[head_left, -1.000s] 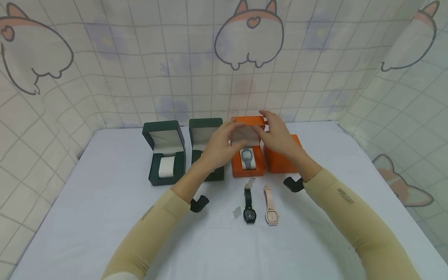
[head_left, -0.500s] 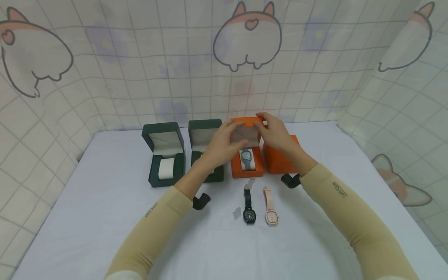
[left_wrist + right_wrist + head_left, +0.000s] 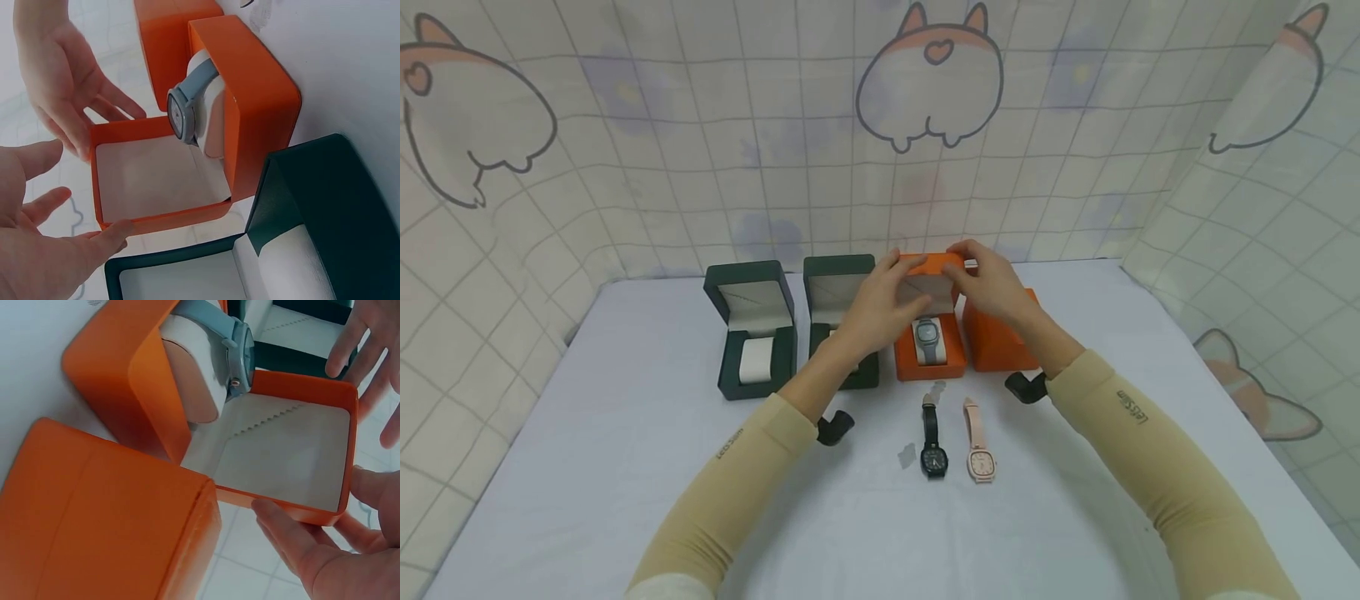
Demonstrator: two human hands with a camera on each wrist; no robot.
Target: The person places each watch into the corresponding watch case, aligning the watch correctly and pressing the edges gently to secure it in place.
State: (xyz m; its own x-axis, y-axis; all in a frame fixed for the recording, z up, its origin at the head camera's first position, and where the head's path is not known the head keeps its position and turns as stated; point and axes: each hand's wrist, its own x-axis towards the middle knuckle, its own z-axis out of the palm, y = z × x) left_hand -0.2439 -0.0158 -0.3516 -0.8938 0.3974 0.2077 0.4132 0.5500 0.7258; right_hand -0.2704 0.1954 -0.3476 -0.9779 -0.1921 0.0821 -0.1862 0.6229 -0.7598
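Observation:
An orange watch box (image 3: pixel 912 360) stands with its lid up. A blue-grey watch (image 3: pixel 928 332) sits inside it on a white cushion. My right hand (image 3: pixel 996 289) holds a corner of the lid (image 3: pixel 287 456), thumb on the front edge and a finger along the side. At the lid's other side is my left hand (image 3: pixel 876 307), its fingers spread; in the left wrist view a fingertip touches the lid (image 3: pixel 156 222) edge. A black watch (image 3: pixel 934 450) and a pink watch (image 3: pixel 981 454) lie on the white cloth in front.
Two dark green watch boxes stand to the left with lids up; the left green box (image 3: pixel 726 367) has a white cushion, and my left arm partly covers the other green box (image 3: pixel 870 375). Right of the orange box, a second orange box (image 3: pixel 1000 354) stands close by, its lid down.
Both hands stay at the orange box's lid, with only slight shifts. The lid remains up and the watches lie where they were.

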